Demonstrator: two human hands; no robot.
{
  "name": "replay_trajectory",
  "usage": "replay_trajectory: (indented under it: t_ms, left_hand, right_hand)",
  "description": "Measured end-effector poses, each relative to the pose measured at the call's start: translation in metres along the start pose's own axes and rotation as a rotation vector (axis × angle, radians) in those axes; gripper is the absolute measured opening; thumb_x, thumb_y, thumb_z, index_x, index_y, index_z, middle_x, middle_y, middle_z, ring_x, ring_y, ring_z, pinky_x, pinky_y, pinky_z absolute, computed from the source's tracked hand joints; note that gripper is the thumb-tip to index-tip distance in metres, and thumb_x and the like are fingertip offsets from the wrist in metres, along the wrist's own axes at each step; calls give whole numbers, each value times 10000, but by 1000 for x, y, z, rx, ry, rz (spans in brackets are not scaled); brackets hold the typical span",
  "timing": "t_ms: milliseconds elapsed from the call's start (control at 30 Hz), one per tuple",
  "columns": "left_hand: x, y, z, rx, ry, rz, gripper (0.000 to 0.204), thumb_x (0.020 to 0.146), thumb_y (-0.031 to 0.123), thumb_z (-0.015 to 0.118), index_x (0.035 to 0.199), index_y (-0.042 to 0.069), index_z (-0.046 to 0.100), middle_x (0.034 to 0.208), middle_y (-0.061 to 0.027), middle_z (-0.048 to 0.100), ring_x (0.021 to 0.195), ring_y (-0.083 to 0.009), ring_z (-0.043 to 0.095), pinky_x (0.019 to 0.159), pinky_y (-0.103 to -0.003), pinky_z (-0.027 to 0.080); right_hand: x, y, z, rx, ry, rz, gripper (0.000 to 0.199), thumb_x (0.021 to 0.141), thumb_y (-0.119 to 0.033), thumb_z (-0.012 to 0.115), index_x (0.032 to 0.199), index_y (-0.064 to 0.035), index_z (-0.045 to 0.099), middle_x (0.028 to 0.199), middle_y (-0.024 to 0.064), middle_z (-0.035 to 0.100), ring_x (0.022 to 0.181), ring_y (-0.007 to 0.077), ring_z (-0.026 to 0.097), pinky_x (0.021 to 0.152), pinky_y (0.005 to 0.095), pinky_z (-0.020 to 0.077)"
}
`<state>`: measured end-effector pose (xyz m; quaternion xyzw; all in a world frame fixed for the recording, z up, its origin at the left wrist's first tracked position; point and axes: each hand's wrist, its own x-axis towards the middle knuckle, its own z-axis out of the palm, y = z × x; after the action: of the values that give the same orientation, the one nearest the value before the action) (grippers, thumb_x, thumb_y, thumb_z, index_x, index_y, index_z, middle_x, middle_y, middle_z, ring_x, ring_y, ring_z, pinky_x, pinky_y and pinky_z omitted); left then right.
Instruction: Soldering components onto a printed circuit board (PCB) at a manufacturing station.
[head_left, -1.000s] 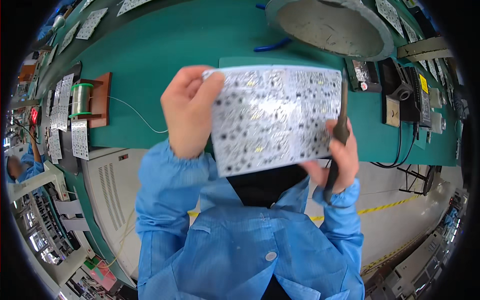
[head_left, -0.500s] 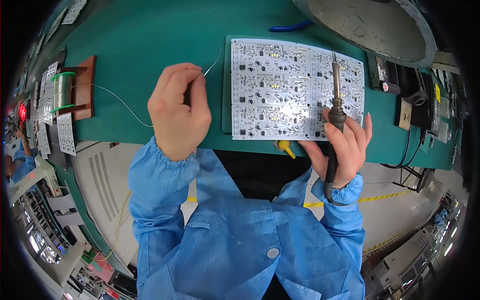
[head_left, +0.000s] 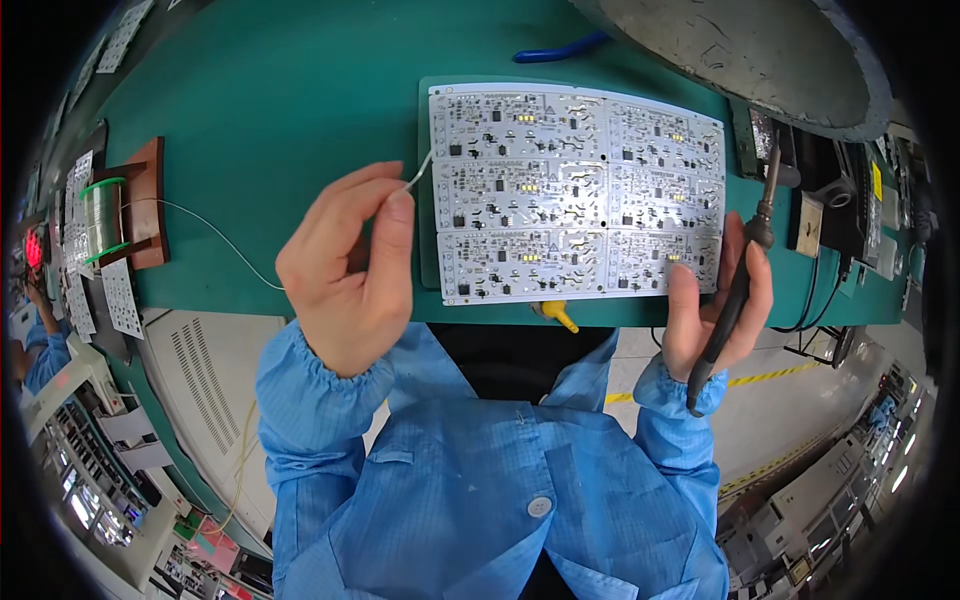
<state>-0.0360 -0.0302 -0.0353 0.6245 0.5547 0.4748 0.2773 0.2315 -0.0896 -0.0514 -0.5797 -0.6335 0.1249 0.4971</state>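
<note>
Circuit board panel [head_left: 577, 195] lies flat on the green counter [head_left: 280, 110]. Your left hand [head_left: 345, 265] pinches solder wire [head_left: 215, 232]; your right hand [head_left: 715, 305] grips the soldering iron [head_left: 745, 260], tip raised. Soldering appears not yet begun.

A green bench [head_left: 280, 110] is carrying the bystanding items. At its left edge, a spool of solder [head_left: 101, 220] is sitting in a small wooden holder [head_left: 148, 205], and white paper labels [head_left: 120, 298] are lying just beside it toward the near-left corner. A blue cable [head_left: 560, 47] is curving along the far edge. A large grey round dish [head_left: 760, 55] is overhanging the far-right corner. Black electrical units [head_left: 850, 205] with cords are crowding the right edge. A yellow plug [head_left: 557, 314] is poking out at the near edge. Below the bench, a yellow floor stripe [head_left: 760, 378] is running right.
</note>
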Motion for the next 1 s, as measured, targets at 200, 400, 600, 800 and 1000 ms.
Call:
replay_trajectory:
  t_ms: [200,400,600,800,1000]
  left_hand:
    - [-6,4,4,-118,-58,-93,88,864,39,581,906,-25,623,921,-135,661,666,-76,568,569,-204,449]
    - [-11,3,4,-221,-36,-143,120,888,49,553,947,-40,607,942,-137,665,721,-74,587,640,-205,476]
    - [-15,0,3,-245,-49,-133,109,881,30,553,948,-41,600,945,-144,666,730,-77,599,652,-209,481]
    - [-16,2,3,-232,-59,-91,93,867,3,558,933,-41,607,918,-145,670,703,-80,600,629,-203,477]
    - [-12,-2,2,-208,-46,-57,90,853,-13,565,924,-45,610,916,-158,668,724,-120,616,619,-218,486]
  right_hand:
    - [1,0,3,64,37,50,585,785,85,565,1311,0,323,1290,314,410,1202,385,448,998,463,379]
    - [2,1,5,76,46,63,607,779,39,626,1305,-4,327,1267,310,435,1201,375,451,998,465,369]
    - [2,1,4,37,32,27,591,793,20,623,1304,6,324,1264,315,435,1199,377,453,999,466,367]
    - [2,1,6,1,57,9,514,833,-5,580,1292,17,349,1246,314,454,1188,383,462,997,471,368]
    - [0,4,5,-2,60,31,538,821,-1,598,1294,14,342,1267,304,436,1196,379,457,1002,467,356]
